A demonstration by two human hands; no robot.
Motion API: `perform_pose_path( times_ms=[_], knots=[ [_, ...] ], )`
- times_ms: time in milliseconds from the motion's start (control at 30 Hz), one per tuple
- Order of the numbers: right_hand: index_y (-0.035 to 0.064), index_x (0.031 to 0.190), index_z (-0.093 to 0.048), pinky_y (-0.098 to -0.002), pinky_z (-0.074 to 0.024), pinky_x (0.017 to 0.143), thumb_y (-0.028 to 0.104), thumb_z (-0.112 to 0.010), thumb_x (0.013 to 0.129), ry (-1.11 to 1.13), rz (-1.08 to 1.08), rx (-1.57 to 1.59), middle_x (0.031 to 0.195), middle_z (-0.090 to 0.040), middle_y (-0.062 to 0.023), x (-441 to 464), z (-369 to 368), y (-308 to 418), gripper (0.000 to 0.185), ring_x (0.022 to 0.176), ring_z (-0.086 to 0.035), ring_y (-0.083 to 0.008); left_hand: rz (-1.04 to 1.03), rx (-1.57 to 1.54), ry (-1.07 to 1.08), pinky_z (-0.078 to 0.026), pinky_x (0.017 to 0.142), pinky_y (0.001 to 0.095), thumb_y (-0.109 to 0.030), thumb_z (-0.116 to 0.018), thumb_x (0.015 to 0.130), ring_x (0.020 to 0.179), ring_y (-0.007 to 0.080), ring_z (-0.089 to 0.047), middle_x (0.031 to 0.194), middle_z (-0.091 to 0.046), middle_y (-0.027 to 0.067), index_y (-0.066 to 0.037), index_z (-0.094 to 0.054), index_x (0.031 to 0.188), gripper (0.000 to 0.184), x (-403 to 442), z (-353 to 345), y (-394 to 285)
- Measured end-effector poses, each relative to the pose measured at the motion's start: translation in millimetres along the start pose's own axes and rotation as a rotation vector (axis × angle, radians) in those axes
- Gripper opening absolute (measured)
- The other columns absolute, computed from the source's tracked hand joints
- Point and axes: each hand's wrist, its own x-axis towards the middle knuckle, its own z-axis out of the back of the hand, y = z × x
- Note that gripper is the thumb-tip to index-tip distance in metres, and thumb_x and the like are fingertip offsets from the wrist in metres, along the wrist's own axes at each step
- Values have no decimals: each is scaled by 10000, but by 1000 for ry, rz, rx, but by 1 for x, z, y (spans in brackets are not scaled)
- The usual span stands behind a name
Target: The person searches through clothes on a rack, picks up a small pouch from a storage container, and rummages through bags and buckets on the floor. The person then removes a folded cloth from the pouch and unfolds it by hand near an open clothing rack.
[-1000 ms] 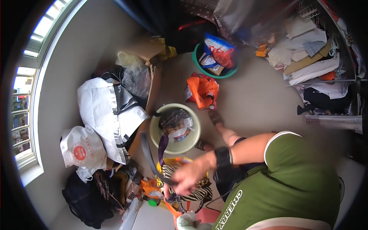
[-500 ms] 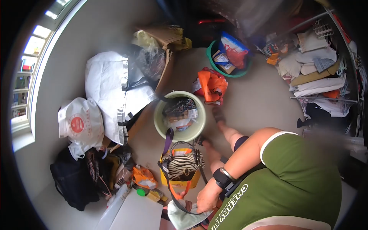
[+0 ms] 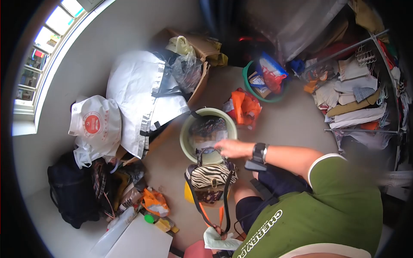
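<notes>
1. Has the two hands well apart, at opposite ends of a zebra-striped bag [image 3: 206, 175].
2. Reaches with the right hand [image 3: 236, 149] to the dark handle [image 3: 199, 158] at the top of the bag, fingers at the arch — cannot tell whether closed around or merely touching.
3. Grips with the left hand [image 3: 220, 231] the dark shoulder strap [image 3: 195, 200], drawn out from both sides of the bag toward the body, close beside an orange strip [image 3: 221, 215].
4. Shows, next to the left hand, a pale cloth [image 3: 220, 241], partly covering the wrist, with a red surface [image 3: 198, 249] near it.
5. Wears a black watch [image 3: 259, 152] on the right wrist, above a dark flat device [image 3: 255, 167] near the thigh.
6. Has the zebra-striped bag between the hands and in front of the knees, clasp [image 3: 214, 183] in view, with a yellow bag [image 3: 189, 193] peeking out from behind.
7. Extends the right hand in front of the rim of a pale green pail [image 3: 185, 137], just beyond the bag and holding a clear-wrapped packet [image 3: 206, 127].
8. Shows past the pail an orange bag [image 3: 246, 107] on the floor, then a teal basin [image 3: 247, 79] with a red plastic bag [image 3: 273, 79] inside.
9. Includes along the left a large white bag [image 3: 133, 90] against a cardboard box [image 3: 198, 88], a white plastic bag [image 3: 97, 124] with a round red print, and a black bag [image 3: 71, 193] — and along the right, folded clothes [image 3: 355, 103] on a rack.
</notes>
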Motion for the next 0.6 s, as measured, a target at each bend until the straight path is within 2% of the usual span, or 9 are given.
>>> perform_pose_path(
  times_ms=[67, 133, 167, 233, 333, 467, 500, 567, 600],
  knots=[
    [-40, 1210, -486, -416, -417, 951, 205, -629, 790, -83, -250, -152, 1175, -529, -249, 27, 16, -36, 506, 1123, -504, -388, -134, 208, 86, -312, 437, 336, -361, -454, 904, 458, 178, -395, 623, -424, 40, -97, -473, 1072, 314, 1, -3, 10],
    [-39, 1269, -418, -415, -390, 991, 216, -634, 794, -76, -289, -292, 1250, -463, -243, 63, 12, -83, 580, 1183, -456, -373, 117, -40, -200, -325, 448, 378, -344, -462, 918, 451, 202, -416, 634, -438, 55, -93, -454, 1096, 308, 15, 59, 10],
    [-39, 1275, -410, -420, -385, 999, 212, -639, 792, -53, -339, -318, 1262, -450, -238, 81, 9, -99, 590, 1198, -443, -367, 30, -158, 84, -371, 449, 363, -218, -487, 912, 471, 196, -453, 601, -442, 49, -89, -491, 990, 151, 17, 24, 14],
    [-48, 1277, -396, -437, -379, 995, 181, -658, 777, -141, -310, -380, 1228, -463, -208, 112, -6, -132, 609, 1216, -417, -351, -208, 771, -527, -447, 558, 282, -74, -538, 874, 653, 139, -532, 784, -581, 39, -24, -588, 970, 119, 1, -109, 9],
    [-28, 1290, -402, -459, -383, 968, 152, -656, 761, -158, -349, -566, 1225, -474, -191, 155, -27, -166, 613, 1206, -431, -325, 60, 66, -737, -483, 586, 298, -80, -565, 875, 764, 158, -540, 902, -564, 30, -59, -541, 1121, 249, 17, -71, 13],
    [-39, 1224, -438, -480, -430, 900, 126, -577, 790, -159, -477, -642, 1170, -522, -210, 187, -60, -211, 485, 1110, -526, -343, 18, 328, -730, -500, 612, 302, -192, -531, 913, 858, 166, -546, 1071, -533, 29, -77, -482, 1255, 364, 67, -42, 13],
    [-37, 1193, -455, -481, -451, 877, 129, -573, 792, -109, -556, -601, 1152, -538, -215, 193, -60, -213, 450, 1071, -557, -347, 0, 302, -962, -496, 561, 300, -211, -516, 914, 764, 175, -563, 986, -555, 42, -91, -502, 1220, 329, 79, -27, 23],
    [-30, 1135, -500, -448, -514, 812, 184, -640, 756, -176, -545, -610, 1071, -609, -214, 201, -69, -236, 457, 976, -622, -342, -29, 1072, -454, -480, 489, 316, -268, -495, 926, 625, 184, -557, 881, -564, 47, -116, -519, 1190, 305, 102, 16, 19],
    [-24, 1104, -538, -439, -517, 809, 185, -654, 741, -123, -587, -543, 1035, -628, -215, 205, -66, -242, 435, 958, -632, -339, 209, 442, -915, -471, 444, 337, -250, -544, 906, 527, 192, -542, 816, -575, 48, -132, -539, 1163, 283, 128, 21, 25]
  ],
)
